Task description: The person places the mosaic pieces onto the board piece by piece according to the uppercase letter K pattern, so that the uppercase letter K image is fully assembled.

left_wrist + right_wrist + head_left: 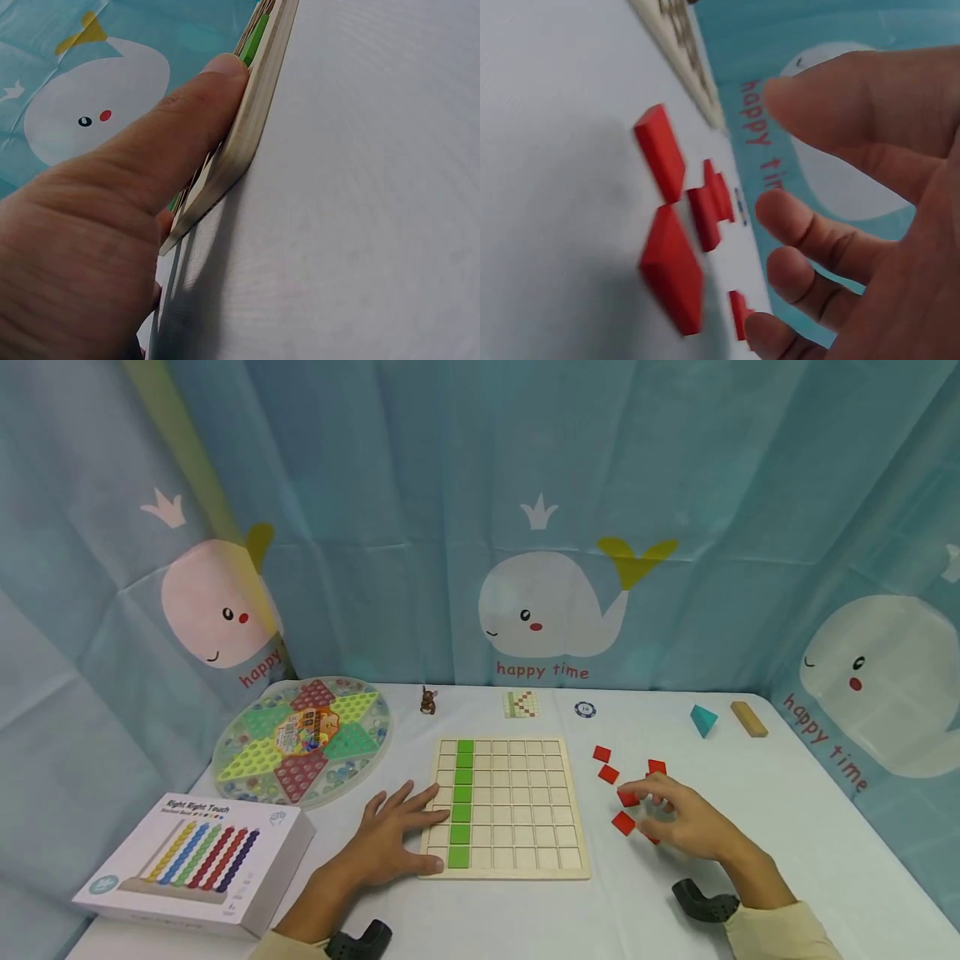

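A wooden grid board (525, 875) lies flat on the table, one column near its left side filled with green square tiles (462, 793). My left hand (390, 839) rests on the board's left edge with spread fingers; in the left wrist view its thumb (187, 112) presses the corner rim near a green tile (256, 39). To the board's right, several red square tiles (623, 823) lie scattered. Over them hovers my right hand (686, 814), fingers loosely bent and apart. The right wrist view shows nothing between its thumb and fingers, with red tiles (671, 270) lying below.
Behind the board stand a small brown figurine (427, 700), a pattern card (521, 704) and a round chip (585, 710). A teal pyramid (703, 721) and wooden block (748, 719) lie back right. At left are a round game board (262, 727) and a white box (277, 860).
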The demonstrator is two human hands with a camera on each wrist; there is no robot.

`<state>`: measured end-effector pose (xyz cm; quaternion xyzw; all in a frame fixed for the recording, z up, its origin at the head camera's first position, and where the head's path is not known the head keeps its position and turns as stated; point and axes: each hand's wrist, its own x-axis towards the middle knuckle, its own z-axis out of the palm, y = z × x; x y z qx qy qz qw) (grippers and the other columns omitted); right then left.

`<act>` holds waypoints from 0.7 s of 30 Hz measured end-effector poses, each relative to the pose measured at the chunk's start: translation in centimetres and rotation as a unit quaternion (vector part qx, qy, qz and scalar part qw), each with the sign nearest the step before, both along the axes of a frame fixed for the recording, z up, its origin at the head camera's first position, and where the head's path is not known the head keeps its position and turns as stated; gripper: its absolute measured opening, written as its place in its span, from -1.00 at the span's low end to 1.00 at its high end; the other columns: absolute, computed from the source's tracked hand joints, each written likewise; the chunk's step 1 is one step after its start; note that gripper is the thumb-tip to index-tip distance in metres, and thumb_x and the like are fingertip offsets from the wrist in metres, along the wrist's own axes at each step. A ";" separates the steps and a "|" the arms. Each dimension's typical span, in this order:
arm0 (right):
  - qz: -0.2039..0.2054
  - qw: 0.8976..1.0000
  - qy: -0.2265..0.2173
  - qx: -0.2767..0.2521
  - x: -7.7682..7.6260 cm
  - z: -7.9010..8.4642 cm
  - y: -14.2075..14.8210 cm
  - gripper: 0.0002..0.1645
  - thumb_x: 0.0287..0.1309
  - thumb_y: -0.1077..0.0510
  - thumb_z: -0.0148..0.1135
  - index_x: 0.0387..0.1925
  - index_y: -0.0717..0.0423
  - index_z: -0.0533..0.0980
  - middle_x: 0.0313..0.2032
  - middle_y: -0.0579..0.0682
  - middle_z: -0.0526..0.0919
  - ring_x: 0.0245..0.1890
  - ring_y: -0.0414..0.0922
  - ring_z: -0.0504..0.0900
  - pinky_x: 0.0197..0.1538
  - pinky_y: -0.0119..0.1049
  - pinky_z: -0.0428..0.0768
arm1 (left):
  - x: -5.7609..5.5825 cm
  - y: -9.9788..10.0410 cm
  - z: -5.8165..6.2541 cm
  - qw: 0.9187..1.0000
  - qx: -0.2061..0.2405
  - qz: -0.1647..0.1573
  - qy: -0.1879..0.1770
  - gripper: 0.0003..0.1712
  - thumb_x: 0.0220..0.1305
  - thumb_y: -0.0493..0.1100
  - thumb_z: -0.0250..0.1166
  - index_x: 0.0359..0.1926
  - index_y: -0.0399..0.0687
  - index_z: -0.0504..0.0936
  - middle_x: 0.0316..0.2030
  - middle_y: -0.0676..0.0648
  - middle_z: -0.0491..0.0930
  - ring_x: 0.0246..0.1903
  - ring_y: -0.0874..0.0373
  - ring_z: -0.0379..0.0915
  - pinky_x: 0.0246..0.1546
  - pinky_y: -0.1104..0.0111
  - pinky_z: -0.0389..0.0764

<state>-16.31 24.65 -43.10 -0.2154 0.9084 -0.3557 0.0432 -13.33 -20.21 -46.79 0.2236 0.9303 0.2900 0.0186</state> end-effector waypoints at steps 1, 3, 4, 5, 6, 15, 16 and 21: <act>0.003 1.000 -0.009 0.004 -0.1 -0.3 0.0 -0.48 0.01 0.28 0.38 0.07 -0.03 0.57 -0.12 -0.05 0.54 -0.17 0.02 0.38 -0.25 -0.17 0.51 | 0.0 0.0 0.0 1.000 0.001 0.001 0.000 -0.18 -0.13 0.35 0.45 0.18 0.13 0.61 0.37 -0.03 0.26 0.40 -0.24 -0.10 0.23 -0.25 -0.24; 0.011 1.000 -0.016 0.014 -0.3 -0.9 0.0 -0.47 -0.01 0.26 0.41 0.07 -0.05 0.57 -0.16 -0.08 0.51 -0.19 -0.02 0.38 -0.26 -0.25 0.52 | 0.0 -0.1 -0.1 1.000 0.003 0.001 -0.001 -0.17 -0.13 0.36 0.44 0.18 0.13 0.61 0.37 -0.03 0.26 0.40 -0.24 -0.10 0.23 -0.24 -0.25; 0.014 1.000 -0.017 0.019 -0.4 -1.2 -0.1 -0.47 -0.01 0.25 0.42 0.07 -0.06 0.58 -0.17 -0.09 0.50 -0.19 -0.03 0.39 -0.27 -0.28 0.51 | 0.0 -0.1 -0.1 1.000 0.003 0.002 -0.001 -0.17 -0.13 0.37 0.43 0.18 0.13 0.61 0.37 -0.03 0.26 0.40 -0.23 -0.10 0.23 -0.24 -0.25; 0.018 0.999 -0.015 0.025 -0.5 -1.4 -0.2 -0.47 -0.01 0.26 0.42 0.07 -0.08 0.58 -0.19 -0.11 0.48 -0.20 -0.05 0.39 -0.28 -0.32 0.51 | 0.0 -0.1 0.0 1.000 0.003 0.003 -0.002 -0.17 -0.13 0.37 0.43 0.18 0.13 0.61 0.37 -0.03 0.26 0.40 -0.24 -0.11 0.23 -0.24 -0.26; 0.019 0.999 -0.013 0.032 -0.6 -1.6 -0.3 -0.47 -0.01 0.25 0.43 0.06 -0.10 0.59 -0.20 -0.12 0.46 -0.20 -0.07 0.39 -0.28 -0.33 0.50 | 0.1 -0.2 0.0 1.000 0.002 0.004 -0.001 -0.17 -0.13 0.37 0.43 0.18 0.13 0.61 0.37 -0.03 0.26 0.40 -0.23 -0.11 0.24 -0.24 -0.26; 0.011 0.997 0.021 0.066 -0.5 -2.3 -1.1 -0.62 0.03 0.31 0.39 -0.11 -0.10 0.63 -0.27 -0.14 0.39 -0.26 -0.12 0.39 -0.30 -0.34 0.44 | 0.1 -0.4 0.0 1.000 -0.001 0.006 0.007 -0.18 -0.13 0.38 0.43 0.17 0.14 0.62 0.37 -0.04 0.27 0.39 -0.26 -0.08 0.22 -0.25 -0.25; 0.006 0.997 0.025 0.077 -0.5 -2.3 -1.1 -0.64 0.03 0.30 0.40 -0.13 -0.12 0.63 -0.27 -0.15 0.39 -0.25 -0.13 0.38 -0.29 -0.34 0.44 | 0.1 -0.4 -0.1 1.000 -0.001 0.006 0.006 -0.17 -0.13 0.38 0.42 0.17 0.15 0.61 0.37 -0.04 0.27 0.39 -0.25 -0.08 0.23 -0.25 -0.25; -0.007 0.993 0.058 0.100 -0.2 -1.7 -1.0 -0.69 0.04 0.23 0.43 -0.14 -0.08 0.62 -0.25 -0.21 0.43 -0.25 -0.15 0.40 -0.21 -0.25 0.49 | -0.2 -0.1 -0.4 1.000 0.000 0.005 0.004 -0.17 -0.13 0.41 0.41 0.18 0.17 0.61 0.38 -0.02 0.26 0.39 -0.24 -0.09 0.23 -0.24 -0.26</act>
